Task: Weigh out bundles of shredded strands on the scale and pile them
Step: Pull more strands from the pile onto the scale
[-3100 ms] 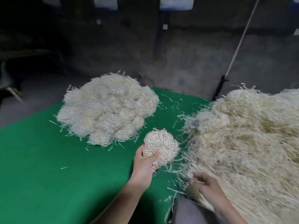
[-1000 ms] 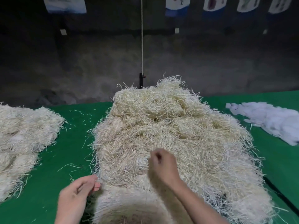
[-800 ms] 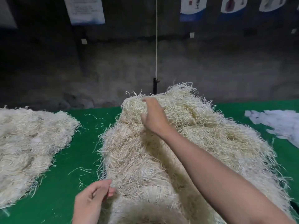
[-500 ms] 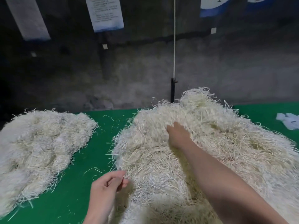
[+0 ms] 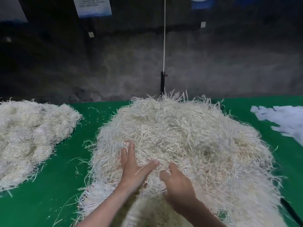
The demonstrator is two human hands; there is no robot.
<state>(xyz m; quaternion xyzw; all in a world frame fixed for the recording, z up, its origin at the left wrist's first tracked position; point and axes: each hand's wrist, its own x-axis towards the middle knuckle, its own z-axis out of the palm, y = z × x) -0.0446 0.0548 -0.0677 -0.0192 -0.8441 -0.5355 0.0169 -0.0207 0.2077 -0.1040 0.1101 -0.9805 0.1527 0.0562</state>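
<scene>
Green cloth [image 5: 49, 185] covered the table, and on it the big loose heap [image 5: 188, 136] of pale shredded strands lay in the middle, straight ahead of the person. Half a second before, the right arm had been stretched out to the heap's centre while the left hand hung off its near left edge, thumb against curled fingers. Now both hands sat close together on the near part of the heap. The left hand [image 5: 131, 167] had come onto the strands and lay flat, fingers straight and spread, pressing down and holding nothing. The right hand [image 5: 177, 185] had drawn back beside it, almost touching the left thumb. Its fingers bent down into the strands with the tips buried, so whether they had closed on a tuft could not be told. The view had also tipped slightly lower. By count there were two hands and two masses of strands: the one heap under the hands, and one lower pile [image 5: 29, 136] of rounded bundles well apart at the left, with bare cloth and a few stray strands between them. One spread of white paper scraps [image 5: 283, 120] lay at the far right. One white cord [image 5: 164, 38] ran down to one black post [image 5: 162, 82] behind the heap. Three sheets [image 5: 92, 6] hung on the dark wall [image 5: 229, 63], all cut off by the top edge.
</scene>
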